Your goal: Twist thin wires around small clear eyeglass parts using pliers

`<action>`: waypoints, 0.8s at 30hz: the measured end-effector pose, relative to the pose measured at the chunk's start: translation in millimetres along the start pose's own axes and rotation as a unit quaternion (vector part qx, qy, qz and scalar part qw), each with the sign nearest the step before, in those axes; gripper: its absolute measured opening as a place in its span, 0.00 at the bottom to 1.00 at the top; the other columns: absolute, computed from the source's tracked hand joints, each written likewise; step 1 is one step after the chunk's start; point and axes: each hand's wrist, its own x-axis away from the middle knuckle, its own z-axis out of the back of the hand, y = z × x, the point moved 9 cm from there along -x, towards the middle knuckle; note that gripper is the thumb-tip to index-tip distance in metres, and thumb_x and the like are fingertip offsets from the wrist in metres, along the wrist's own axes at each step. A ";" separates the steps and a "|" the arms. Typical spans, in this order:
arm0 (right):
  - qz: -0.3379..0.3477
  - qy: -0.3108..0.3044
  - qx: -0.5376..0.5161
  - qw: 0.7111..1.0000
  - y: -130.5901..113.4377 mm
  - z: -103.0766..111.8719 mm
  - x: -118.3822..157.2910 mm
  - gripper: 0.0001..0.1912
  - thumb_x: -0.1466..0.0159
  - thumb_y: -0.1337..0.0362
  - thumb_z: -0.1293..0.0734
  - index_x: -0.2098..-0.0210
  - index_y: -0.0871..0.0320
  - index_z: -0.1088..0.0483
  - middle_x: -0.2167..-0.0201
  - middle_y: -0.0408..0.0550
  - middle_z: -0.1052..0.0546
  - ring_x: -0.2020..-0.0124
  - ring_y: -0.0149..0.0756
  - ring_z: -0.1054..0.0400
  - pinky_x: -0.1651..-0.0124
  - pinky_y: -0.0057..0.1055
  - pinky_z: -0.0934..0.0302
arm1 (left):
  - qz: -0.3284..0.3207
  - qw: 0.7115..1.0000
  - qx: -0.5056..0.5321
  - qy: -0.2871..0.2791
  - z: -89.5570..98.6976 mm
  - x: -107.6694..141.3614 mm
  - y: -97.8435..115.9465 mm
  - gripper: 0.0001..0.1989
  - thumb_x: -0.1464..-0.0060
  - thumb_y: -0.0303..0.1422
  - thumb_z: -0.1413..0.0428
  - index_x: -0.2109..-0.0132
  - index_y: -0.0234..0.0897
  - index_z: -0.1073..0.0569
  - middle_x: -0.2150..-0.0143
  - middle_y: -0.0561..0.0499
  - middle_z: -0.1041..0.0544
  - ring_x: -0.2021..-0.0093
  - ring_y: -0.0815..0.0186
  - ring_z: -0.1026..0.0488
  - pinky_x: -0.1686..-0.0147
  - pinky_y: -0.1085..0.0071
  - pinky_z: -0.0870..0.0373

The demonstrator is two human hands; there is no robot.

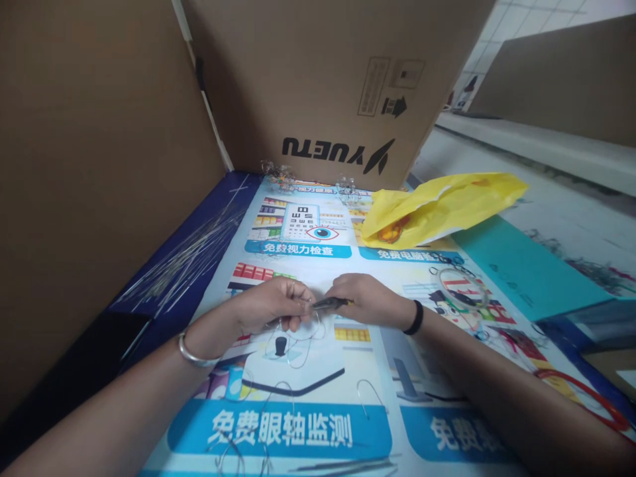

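In the middle of the printed sheet (303, 311), my left hand (273, 303) pinches a thin bent wire (322, 328), whose loops hang below the fingers. My right hand (366, 299) is closed round a pair of pliers (325, 303). The jaws point left and meet the wire at my left fingertips; whether they clamp it cannot be made out. More bent wire pieces (370, 391) lie on the sheet nearer to me, with several straight wires (342, 468) along the bottom edge.
Cardboard panels (298, 79) stand behind and to the left. Long straight wires (179, 258) lie at the left. Small wire pieces (348, 189) sit at the back, near a yellow bag (447, 205). At the right are a clear ring-shaped coil (464, 288) and a red coil (586, 384).
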 end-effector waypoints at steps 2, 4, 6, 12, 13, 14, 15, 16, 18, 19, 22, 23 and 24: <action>0.010 0.018 0.067 0.998 -2.5 1.4 0.3 0.08 0.41 0.66 0.38 0.65 0.57 0.28 0.72 0.45 0.28 0.67 0.32 0.37 0.64 0.27 0.48 | 0.003 1.000 -0.021 -0.003 -0.1 0.5 -0.1 0.07 0.53 0.32 0.41 0.71 0.31 0.29 0.83 0.56 0.32 0.84 0.77 0.39 0.83 0.80 0.46; 0.014 0.030 0.135 0.990 -4.1 2.4 1.0 0.07 0.42 0.68 0.38 0.66 0.57 0.28 0.73 0.45 0.29 0.67 0.33 0.38 0.63 0.29 0.49 | 0.008 0.999 -0.032 -0.002 0.7 0.6 -1.0 0.07 0.52 0.32 0.42 0.71 0.32 0.30 0.83 0.56 0.32 0.83 0.77 0.38 0.82 0.80 0.45; 0.016 0.038 0.188 0.981 -5.0 3.1 1.6 0.06 0.43 0.68 0.39 0.68 0.57 0.29 0.73 0.45 0.30 0.68 0.33 0.39 0.63 0.30 0.50 | 0.009 0.999 -0.030 0.005 2.8 0.3 -2.3 0.07 0.51 0.33 0.42 0.70 0.32 0.30 0.81 0.56 0.31 0.82 0.77 0.37 0.81 0.80 0.43; 0.016 0.044 0.239 0.970 -6.1 3.3 2.1 0.05 0.42 0.68 0.40 0.71 0.58 0.32 0.74 0.46 0.31 0.70 0.33 0.42 0.65 0.30 0.53 | -0.003 0.999 -0.031 0.006 5.9 -1.2 -5.1 0.09 0.51 0.35 0.43 0.69 0.32 0.30 0.77 0.54 0.30 0.81 0.76 0.37 0.81 0.79 0.41; 0.016 0.042 0.241 0.970 -6.3 3.0 1.9 0.05 0.42 0.68 0.40 0.72 0.58 0.32 0.74 0.46 0.30 0.70 0.33 0.42 0.65 0.31 0.54 | -0.005 0.999 -0.031 0.004 5.7 -1.2 -4.9 0.09 0.51 0.35 0.43 0.69 0.32 0.30 0.77 0.54 0.30 0.81 0.76 0.37 0.81 0.79 0.41; 0.014 0.039 0.242 0.970 -6.3 2.5 1.7 0.05 0.42 0.68 0.40 0.72 0.58 0.32 0.74 0.47 0.30 0.70 0.33 0.42 0.66 0.31 0.54 | -0.006 0.999 -0.031 0.002 5.4 -1.1 -4.6 0.10 0.50 0.36 0.43 0.69 0.32 0.30 0.77 0.54 0.30 0.81 0.76 0.37 0.81 0.79 0.41; 0.012 0.035 0.242 0.969 -6.3 2.1 1.5 0.05 0.42 0.68 0.40 0.72 0.58 0.32 0.74 0.47 0.30 0.70 0.33 0.42 0.66 0.31 0.54 | -0.007 0.999 -0.032 0.003 5.2 -0.9 -4.0 0.10 0.50 0.36 0.43 0.69 0.32 0.30 0.78 0.54 0.30 0.81 0.76 0.37 0.81 0.79 0.42; 0.010 0.032 0.243 0.970 -6.1 1.6 1.3 0.05 0.42 0.68 0.40 0.72 0.58 0.32 0.74 0.47 0.30 0.70 0.33 0.41 0.66 0.31 0.54 | -0.008 0.999 -0.034 0.005 5.0 -0.7 -3.1 0.09 0.50 0.36 0.43 0.69 0.32 0.30 0.78 0.55 0.30 0.81 0.76 0.38 0.81 0.79 0.42; 0.009 0.029 0.240 0.970 -6.0 0.5 1.2 0.06 0.42 0.68 0.40 0.71 0.58 0.32 0.74 0.46 0.30 0.70 0.33 0.41 0.66 0.31 0.54 | -0.008 0.999 -0.039 0.012 4.9 -0.2 -1.2 0.09 0.50 0.35 0.44 0.70 0.32 0.30 0.80 0.56 0.31 0.82 0.77 0.38 0.81 0.80 0.43; 0.009 0.029 0.237 0.971 -6.0 0.0 1.3 0.06 0.42 0.68 0.40 0.71 0.58 0.32 0.73 0.46 0.30 0.70 0.32 0.41 0.66 0.30 0.53 | -0.008 0.999 -0.040 0.016 4.6 0.0 -0.2 0.09 0.50 0.35 0.44 0.70 0.32 0.30 0.81 0.56 0.32 0.83 0.77 0.39 0.82 0.80 0.44; 0.009 0.031 0.228 0.973 -5.2 -1.1 1.6 0.06 0.42 0.68 0.41 0.71 0.58 0.32 0.73 0.47 0.29 0.70 0.32 0.40 0.66 0.30 0.53 | -0.005 0.999 -0.040 0.023 3.2 0.5 2.2 0.09 0.51 0.34 0.42 0.71 0.32 0.31 0.81 0.56 0.32 0.83 0.77 0.39 0.82 0.79 0.44; 0.007 0.031 0.227 0.973 -4.6 -1.4 1.7 0.06 0.42 0.68 0.41 0.71 0.58 0.32 0.73 0.47 0.29 0.70 0.32 0.40 0.66 0.30 0.53 | -0.007 0.999 -0.040 0.025 2.9 0.6 3.0 0.09 0.52 0.34 0.42 0.71 0.32 0.31 0.81 0.56 0.32 0.83 0.77 0.39 0.82 0.79 0.45; 0.005 0.031 0.227 0.973 -3.9 -1.7 1.7 0.06 0.42 0.68 0.40 0.71 0.58 0.32 0.73 0.47 0.29 0.70 0.32 0.40 0.66 0.30 0.53 | -0.011 0.999 -0.040 0.028 2.9 0.7 3.8 0.09 0.52 0.34 0.42 0.71 0.31 0.31 0.81 0.56 0.31 0.83 0.77 0.39 0.82 0.79 0.45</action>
